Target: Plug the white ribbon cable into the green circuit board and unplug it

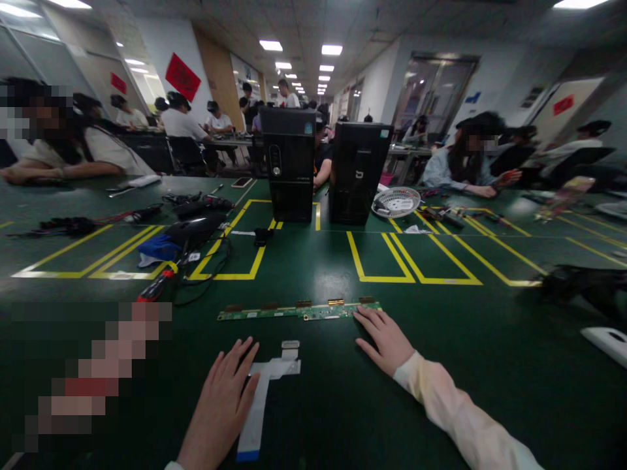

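My left hand [228, 391] lies with its fingers stretched out beside a white flat ribbon cable [259, 401], its fingertips at or over the cable's left edge. The cable has a blue end near me, a bent upper part and a connector [290, 344] at the far end. Farther off, a long narrow green circuit board [274, 313] lies crosswise on the green table. My right hand [385, 338] is spread out near the board's right end, with its index fingertip touching or just over that edge. Neither hand grips anything.
Two black computer towers [294, 170] [360, 173] stand on the table ahead. Left lie black cables [196, 228], a blue cloth-like item [159, 250] and a red-black tool handle [157, 284]. A white basket [396, 201] sits right of the towers. Other people sit at both sides.
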{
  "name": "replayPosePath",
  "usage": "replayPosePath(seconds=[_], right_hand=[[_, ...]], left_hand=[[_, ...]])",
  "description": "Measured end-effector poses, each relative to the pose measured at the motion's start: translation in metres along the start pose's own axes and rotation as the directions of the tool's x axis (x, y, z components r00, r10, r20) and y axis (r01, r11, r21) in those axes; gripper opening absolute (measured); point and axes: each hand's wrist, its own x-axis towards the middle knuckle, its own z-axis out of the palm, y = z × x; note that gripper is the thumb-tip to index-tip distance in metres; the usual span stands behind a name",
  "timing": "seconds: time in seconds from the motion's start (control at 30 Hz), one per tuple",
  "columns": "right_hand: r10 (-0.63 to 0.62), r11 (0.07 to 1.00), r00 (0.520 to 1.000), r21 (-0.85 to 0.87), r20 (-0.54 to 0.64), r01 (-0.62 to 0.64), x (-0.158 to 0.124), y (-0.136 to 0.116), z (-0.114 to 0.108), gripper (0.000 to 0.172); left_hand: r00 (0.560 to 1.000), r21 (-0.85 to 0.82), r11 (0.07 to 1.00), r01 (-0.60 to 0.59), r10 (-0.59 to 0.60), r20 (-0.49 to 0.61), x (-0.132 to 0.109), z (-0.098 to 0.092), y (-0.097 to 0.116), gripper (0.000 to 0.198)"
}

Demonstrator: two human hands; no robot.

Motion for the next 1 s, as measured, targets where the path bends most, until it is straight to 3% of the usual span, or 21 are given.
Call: replayPosePath(seconds=[0.27,0.5,0.73,0.9,1.0], right_hand=[[0.033,0.998,0.999,-0.048,-0.013,-0.033,0.003,-0.026,0.004,0.05],[0.022,1.0,0.999,-0.014,-0.036,-0.023,0.003,-0.025,0.002,0.047],[-0.174,0.977,0.984,0.116,-0.033,0.177,0.02,-0.024,0.005,0.044],[-0.149,0.978,0.988,0.14,-0.036,0.153,0.031,-0.023,0.012,0.042],[-0.13,0.98,0.991,0.149,-0.026,0.132,0.032,-0.022,0.014,0.042]], left_hand=[[1.0,-0.001,1.0,-0.001,0.001,0.005,-0.001,-0.002,0.002,0.053],[1.0,0.004,1.0,-0.004,0.004,0.006,-0.001,-0.001,0.001,0.053],[1.0,-0.003,1.0,-0.012,0.012,-0.015,0.001,-0.004,0.002,0.053],[0.999,-0.009,1.0,-0.021,0.021,-0.039,0.002,-0.009,0.009,0.052],[0.992,-0.018,0.993,-0.118,0.117,-0.056,0.003,-0.013,0.024,0.047]])
